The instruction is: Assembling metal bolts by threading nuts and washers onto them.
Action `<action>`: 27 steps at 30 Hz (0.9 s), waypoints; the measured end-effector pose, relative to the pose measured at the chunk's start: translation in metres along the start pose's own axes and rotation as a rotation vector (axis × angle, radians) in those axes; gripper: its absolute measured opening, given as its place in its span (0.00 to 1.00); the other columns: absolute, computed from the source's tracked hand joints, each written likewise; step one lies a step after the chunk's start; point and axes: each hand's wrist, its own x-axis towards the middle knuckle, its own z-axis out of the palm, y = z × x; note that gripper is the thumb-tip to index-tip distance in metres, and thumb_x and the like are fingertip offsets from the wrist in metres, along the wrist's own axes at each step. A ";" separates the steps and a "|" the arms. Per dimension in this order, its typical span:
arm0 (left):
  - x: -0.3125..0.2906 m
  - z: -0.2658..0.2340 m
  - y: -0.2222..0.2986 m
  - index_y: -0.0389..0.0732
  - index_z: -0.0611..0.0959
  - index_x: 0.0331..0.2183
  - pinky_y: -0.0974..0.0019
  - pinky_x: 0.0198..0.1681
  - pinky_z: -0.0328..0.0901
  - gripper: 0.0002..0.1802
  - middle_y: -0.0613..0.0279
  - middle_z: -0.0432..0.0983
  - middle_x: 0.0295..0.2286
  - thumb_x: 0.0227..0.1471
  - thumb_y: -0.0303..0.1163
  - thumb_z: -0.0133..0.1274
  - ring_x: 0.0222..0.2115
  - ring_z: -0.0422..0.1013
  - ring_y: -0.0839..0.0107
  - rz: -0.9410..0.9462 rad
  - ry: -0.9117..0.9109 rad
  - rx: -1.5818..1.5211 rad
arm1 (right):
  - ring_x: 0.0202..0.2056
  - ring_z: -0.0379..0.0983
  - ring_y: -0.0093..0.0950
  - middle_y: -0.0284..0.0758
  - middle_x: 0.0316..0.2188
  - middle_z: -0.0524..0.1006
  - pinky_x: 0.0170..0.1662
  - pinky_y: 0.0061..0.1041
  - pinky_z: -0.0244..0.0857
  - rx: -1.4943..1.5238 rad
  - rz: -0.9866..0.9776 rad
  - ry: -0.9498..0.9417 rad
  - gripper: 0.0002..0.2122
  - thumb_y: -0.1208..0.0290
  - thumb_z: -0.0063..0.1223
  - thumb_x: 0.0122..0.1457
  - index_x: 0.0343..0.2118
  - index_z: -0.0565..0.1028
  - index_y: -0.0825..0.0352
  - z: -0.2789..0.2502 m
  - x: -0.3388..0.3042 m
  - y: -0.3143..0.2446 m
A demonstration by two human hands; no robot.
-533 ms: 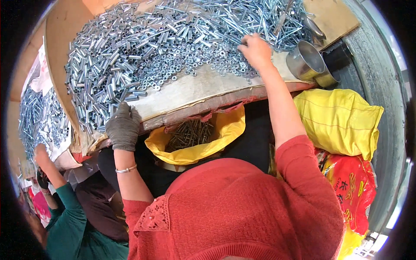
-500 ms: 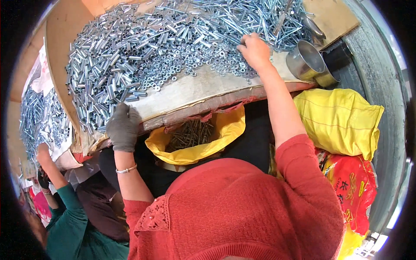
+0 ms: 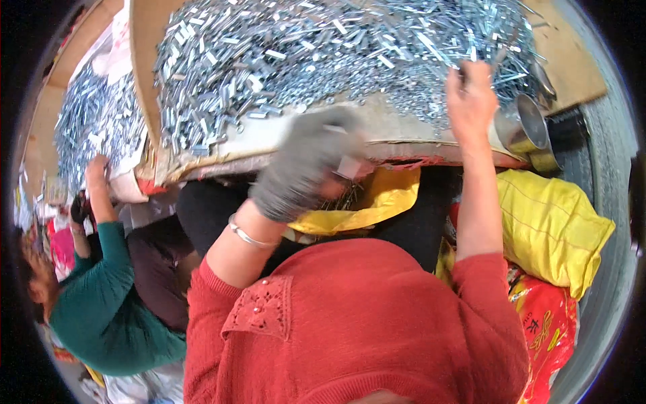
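My left hand (image 3: 303, 165), in a grey glove, is smeared by motion in front of the table edge, above the yellow sack (image 3: 393, 198). Its fingers look closed, with a pale, shiny piece at their tips that is too blurred to name. My bare right hand (image 3: 474, 101) has its fingers curled together at the near side of the long metal screws (image 3: 464, 34); what they hold, if anything, is hidden. Short metal sleeves (image 3: 195, 101) are heaped on the left of the table. Small nuts and washers (image 3: 323, 84) lie along the middle.
Metal cups (image 3: 528, 124) stand at the table's right end. A full yellow bag (image 3: 552, 222) lies above a red printed bag (image 3: 545, 316) on the right. A wooden divider (image 3: 142, 67) separates a second heap, where a co-worker in a green top (image 3: 111, 303) reaches in.
My left hand has lifted from the sleeves and swung right, over the sack. My right hand still reaches into the hardware, fingers curled. The view has shifted, so the table sits further right and higher.
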 end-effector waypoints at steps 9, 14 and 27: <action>-0.038 0.094 0.042 0.44 0.74 0.35 0.70 0.26 0.63 0.10 0.64 0.68 0.26 0.52 0.35 0.41 0.21 0.64 0.73 0.469 -0.015 -0.093 | 0.24 0.73 0.21 0.38 0.30 0.74 0.26 0.18 0.71 0.752 0.334 0.113 0.11 0.82 0.52 0.54 0.39 0.66 0.73 -0.041 -0.042 -0.056; -0.064 0.071 0.018 0.42 0.75 0.34 0.73 0.23 0.62 0.11 0.64 0.70 0.26 0.54 0.38 0.43 0.18 0.64 0.76 0.197 0.061 -0.406 | 0.23 0.73 0.22 0.37 0.28 0.74 0.25 0.20 0.71 0.891 0.327 0.140 0.07 0.82 0.52 0.55 0.36 0.69 0.73 -0.053 -0.045 -0.059; -0.041 0.038 -0.093 0.37 0.76 0.33 0.79 0.12 0.54 0.17 0.63 0.69 0.20 0.57 0.44 0.45 0.10 0.59 0.81 -0.504 0.254 -1.063 | 0.25 0.76 0.33 0.47 0.31 0.75 0.28 0.30 0.74 1.282 0.477 0.051 0.06 0.74 0.42 0.62 0.38 0.65 0.70 -0.086 -0.071 -0.062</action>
